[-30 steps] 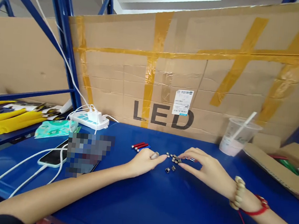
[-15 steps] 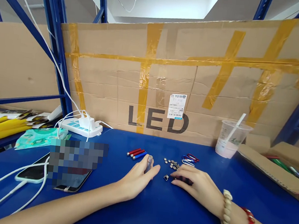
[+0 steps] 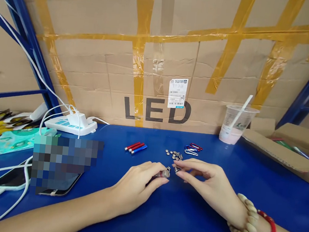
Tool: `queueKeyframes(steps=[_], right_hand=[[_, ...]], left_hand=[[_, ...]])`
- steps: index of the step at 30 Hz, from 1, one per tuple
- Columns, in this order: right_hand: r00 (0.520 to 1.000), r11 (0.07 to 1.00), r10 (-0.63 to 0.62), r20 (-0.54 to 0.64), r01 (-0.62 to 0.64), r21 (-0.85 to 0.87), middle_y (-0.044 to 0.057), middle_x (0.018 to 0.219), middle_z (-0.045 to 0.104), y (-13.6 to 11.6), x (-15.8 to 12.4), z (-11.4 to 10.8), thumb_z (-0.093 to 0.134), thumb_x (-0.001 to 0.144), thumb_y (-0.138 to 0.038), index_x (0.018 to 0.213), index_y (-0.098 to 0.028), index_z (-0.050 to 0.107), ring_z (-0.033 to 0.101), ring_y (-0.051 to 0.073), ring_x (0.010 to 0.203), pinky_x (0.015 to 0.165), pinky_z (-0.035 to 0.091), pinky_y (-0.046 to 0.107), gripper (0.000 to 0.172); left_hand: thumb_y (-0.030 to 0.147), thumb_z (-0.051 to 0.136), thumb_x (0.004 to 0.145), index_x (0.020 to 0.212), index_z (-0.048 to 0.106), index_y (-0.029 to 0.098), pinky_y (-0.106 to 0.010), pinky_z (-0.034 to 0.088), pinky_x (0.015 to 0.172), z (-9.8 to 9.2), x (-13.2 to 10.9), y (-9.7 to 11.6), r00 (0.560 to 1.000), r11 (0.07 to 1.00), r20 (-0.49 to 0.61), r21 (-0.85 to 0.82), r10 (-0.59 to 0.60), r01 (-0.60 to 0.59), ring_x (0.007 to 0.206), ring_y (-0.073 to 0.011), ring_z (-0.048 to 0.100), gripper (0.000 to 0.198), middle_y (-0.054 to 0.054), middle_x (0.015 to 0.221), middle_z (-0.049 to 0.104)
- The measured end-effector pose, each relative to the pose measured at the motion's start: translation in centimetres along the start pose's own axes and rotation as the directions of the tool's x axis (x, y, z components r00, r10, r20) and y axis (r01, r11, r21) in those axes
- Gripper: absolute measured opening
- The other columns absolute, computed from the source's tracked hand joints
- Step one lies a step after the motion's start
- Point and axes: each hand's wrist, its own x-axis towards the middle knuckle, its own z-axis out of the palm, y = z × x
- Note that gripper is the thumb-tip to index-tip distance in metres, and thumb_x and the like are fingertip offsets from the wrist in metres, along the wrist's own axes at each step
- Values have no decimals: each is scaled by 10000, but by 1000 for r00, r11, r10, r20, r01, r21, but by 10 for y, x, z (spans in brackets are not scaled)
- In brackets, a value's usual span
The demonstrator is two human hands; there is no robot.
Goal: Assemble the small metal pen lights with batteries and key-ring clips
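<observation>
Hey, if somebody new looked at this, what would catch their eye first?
Probably the big black LED lettering on the taped cardboard standing along the back of the blue table. Next, near the middle, the left hand holds a small cylinder, and the right hand pinches a small shiny metal piece close by. Over on the right, a clear plastic cup with a white straw stands beside an open carton.
</observation>
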Motion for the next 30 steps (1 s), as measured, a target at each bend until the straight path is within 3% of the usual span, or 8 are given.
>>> queueKeyframes(steps=[3, 12, 18, 30], right_hand=[[999, 999, -46, 12, 46, -17, 50, 909, 694, -2, -3, 0, 588, 765, -385, 878, -238, 717, 638, 200, 843, 707, 541, 292, 226], [992, 993, -116, 48, 117, -3, 53, 892, 663, -1, -2, -1, 574, 779, -394, 789, -236, 718, 621, 174, 821, 612, 527, 245, 214], [991, 996, -91, 99, 90, 12, 52, 839, 637, -1, -1, -1, 583, 775, -396, 820, -218, 715, 598, 143, 721, 552, 515, 223, 226], [993, 998, -62, 104, 64, -11, 72, 871, 665, -3, -2, 0, 546, 780, -456, 824, -221, 720, 612, 177, 737, 507, 512, 229, 295]], left_hand=[[368, 359, 901, 946, 504, 221, -213, 395, 658, 1, 0, -2, 1000, 997, 6, 68, 24, -24, 735, -118, 518, 211, 9, 788, 556], [322, 362, 898, 913, 529, 200, -226, 379, 607, 1, -2, -1, 992, 969, 45, 210, 121, -127, 715, -139, 488, 208, 1, 695, 555], [313, 342, 902, 888, 543, 192, -233, 393, 617, 2, 0, 1, 996, 974, 29, 207, 89, -93, 730, -138, 490, 235, -6, 723, 576], [302, 365, 891, 860, 537, 188, -227, 381, 599, 1, 2, 4, 996, 968, 45, 238, 73, -81, 727, -142, 488, 209, -6, 705, 561]])
